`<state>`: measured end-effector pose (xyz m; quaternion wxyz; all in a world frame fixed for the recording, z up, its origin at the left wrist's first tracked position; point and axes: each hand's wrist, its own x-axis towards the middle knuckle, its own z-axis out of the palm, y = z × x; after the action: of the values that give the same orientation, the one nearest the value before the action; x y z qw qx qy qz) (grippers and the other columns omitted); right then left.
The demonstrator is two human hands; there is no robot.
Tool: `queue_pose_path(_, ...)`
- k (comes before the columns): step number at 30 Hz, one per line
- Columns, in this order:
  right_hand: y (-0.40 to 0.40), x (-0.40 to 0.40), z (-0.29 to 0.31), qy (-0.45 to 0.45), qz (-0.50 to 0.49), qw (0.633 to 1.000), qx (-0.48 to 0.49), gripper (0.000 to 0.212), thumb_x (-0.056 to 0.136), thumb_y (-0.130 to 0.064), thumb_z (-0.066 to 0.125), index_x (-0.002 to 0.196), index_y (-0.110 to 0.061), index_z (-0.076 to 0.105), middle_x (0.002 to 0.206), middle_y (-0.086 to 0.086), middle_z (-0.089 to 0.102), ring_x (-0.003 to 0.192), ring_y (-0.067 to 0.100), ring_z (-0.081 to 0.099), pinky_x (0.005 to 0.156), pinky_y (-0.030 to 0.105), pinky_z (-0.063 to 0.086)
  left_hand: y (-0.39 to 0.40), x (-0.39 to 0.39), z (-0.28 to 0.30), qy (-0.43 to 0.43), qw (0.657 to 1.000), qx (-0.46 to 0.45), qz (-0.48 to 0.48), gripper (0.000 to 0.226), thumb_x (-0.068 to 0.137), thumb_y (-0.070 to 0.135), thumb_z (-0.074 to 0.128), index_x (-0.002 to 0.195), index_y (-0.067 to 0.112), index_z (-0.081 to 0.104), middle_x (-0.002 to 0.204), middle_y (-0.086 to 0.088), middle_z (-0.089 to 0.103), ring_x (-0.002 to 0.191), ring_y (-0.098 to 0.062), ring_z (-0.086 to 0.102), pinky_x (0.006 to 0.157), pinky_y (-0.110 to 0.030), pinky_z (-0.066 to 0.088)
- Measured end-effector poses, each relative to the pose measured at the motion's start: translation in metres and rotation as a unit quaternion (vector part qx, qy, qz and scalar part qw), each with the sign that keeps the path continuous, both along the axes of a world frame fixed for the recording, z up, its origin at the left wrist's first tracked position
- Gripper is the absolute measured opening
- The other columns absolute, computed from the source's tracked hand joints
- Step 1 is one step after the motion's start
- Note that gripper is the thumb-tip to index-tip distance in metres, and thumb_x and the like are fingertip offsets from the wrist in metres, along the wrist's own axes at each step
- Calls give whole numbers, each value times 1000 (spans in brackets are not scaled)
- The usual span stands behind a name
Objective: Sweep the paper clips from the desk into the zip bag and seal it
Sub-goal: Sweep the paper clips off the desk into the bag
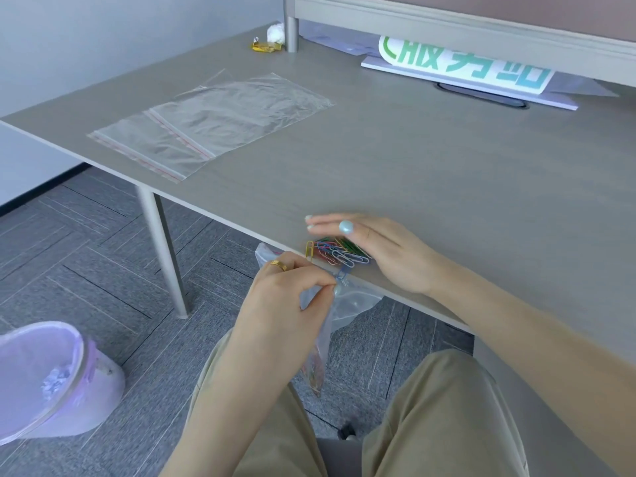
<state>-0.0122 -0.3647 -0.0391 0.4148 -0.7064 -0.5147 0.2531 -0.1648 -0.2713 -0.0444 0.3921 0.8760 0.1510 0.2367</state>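
Midway through the sweep. Left hand (pixel 292 297) pinches the zip bag (pixel 344 304) mouth just under the bench (pixel 447 166) edge; bag hangs down with some paper clips apparently already at its bottom. Right hand (pixel 371 249) is flat, fingers pressed together, edge-on against the bench right behind the paper clips (pixel 339 253), a coloured pile at the very edge, one tipping over the lip. Left to do, judging from this: push the remaining pile in, then press the zip shut. Spare bags (pixel 206 125) lie flat far left on the bench, untouched.
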Motion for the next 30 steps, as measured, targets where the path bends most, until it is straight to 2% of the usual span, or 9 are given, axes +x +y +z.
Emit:
queue_pose_path(2, -9, 5, -1, -32, -55, 998, -12, 45, 94, -35, 25, 130, -20, 49, 139, -13, 43, 129, -9, 33, 109, 12, 19, -1, 0, 0, 1, 1000, 1, 0, 14, 70, 17, 55, 71, 14, 68, 78, 1, 61, 77, -4, 48, 71, 0, 30)
queue_pose_path(4, -19, 8, -3, -104, -79, 989, -68, 52, 92, -43, 20, 138, -24, 37, 145, -18, 30, 134, -12, 18, 110, 9, 5, -2, 0, 0, 2, 1000, -1, 0, 14, 70, 19, 54, 71, 15, 68, 79, 1, 61, 77, -6, 48, 70, -2, 31)
queue_pose_path(8, -39, 3, -6, -312, -21, 929, -200, 77, 81, -67, -6, 145, -26, 2, 153, -17, -5, 137, -8, -15, 110, 15, -16, -4, 0, 0, -1, 1000, -4, -4, 15, 71, 20, 54, 72, 14, 68, 79, 0, 62, 77, -7, 48, 71, -4, 31)
queue_pose_path(11, -47, -12, -4, -368, 13, 901, -228, 78, 76, -70, -10, 142, -29, -15, 151, -16, -19, 135, -5, -26, 111, 24, -20, -4, -1, 1, -3, 1000, -7, -4, 15, 71, 21, 54, 72, 15, 68, 79, 2, 61, 79, -6, 49, 71, -1, 31)
queue_pose_path(15, -47, -25, -3, -368, 28, 904, -216, 73, 78, -70, -5, 141, -34, -14, 151, -18, -19, 135, -3, -26, 113, 29, -18, -3, -2, 1, -5, 1000, -7, -2, 16, 71, 21, 54, 73, 15, 68, 78, 3, 60, 78, -5, 49, 71, -1, 31)
queue_pose_path(18, -38, -26, -1, -337, 17, 918, -207, 76, 76, -70, -11, 143, -35, -8, 151, -19, -18, 136, -4, -25, 113, 28, -18, -4, -2, 2, -4, 1000, -5, -5, 15, 71, 19, 54, 71, 14, 68, 76, 2, 60, 78, -3, 48, 70, 0, 31)
queue_pose_path(23, -11, -17, 0, -268, 2, 945, -189, 74, 81, -65, -6, 146, -30, 1, 154, -18, -10, 137, -6, -19, 115, 33, -13, -5, -2, 2, -8, 1000, -2, -6, 15, 71, 19, 55, 72, 15, 69, 75, 6, 59, 77, -3, 49, 72, -1, 33)
queue_pose_path(27, -5, -17, 1, -275, 48, 944, -175, 71, 83, -63, -6, 146, -31, 4, 155, -18, -6, 137, -7, -18, 115, 34, -14, -5, -3, 3, -17, 1000, -7, -7, 14, 70, 17, 55, 72, 15, 69, 76, 7, 59, 79, 2, 49, 72, 0, 32)
queue_pose_path(30, -13, -21, 3, -252, 69, 951, -164, 75, 80, -64, -9, 145, -32, 9, 155, -19, -3, 136, -9, -17, 115, 31, -15, -6, -2, 3, -19, 1000, -10, -7, 12, 71, 17, 55, 71, 21, 67, 77, 3, 61, 77, -1, 49, 71, -1, 33)
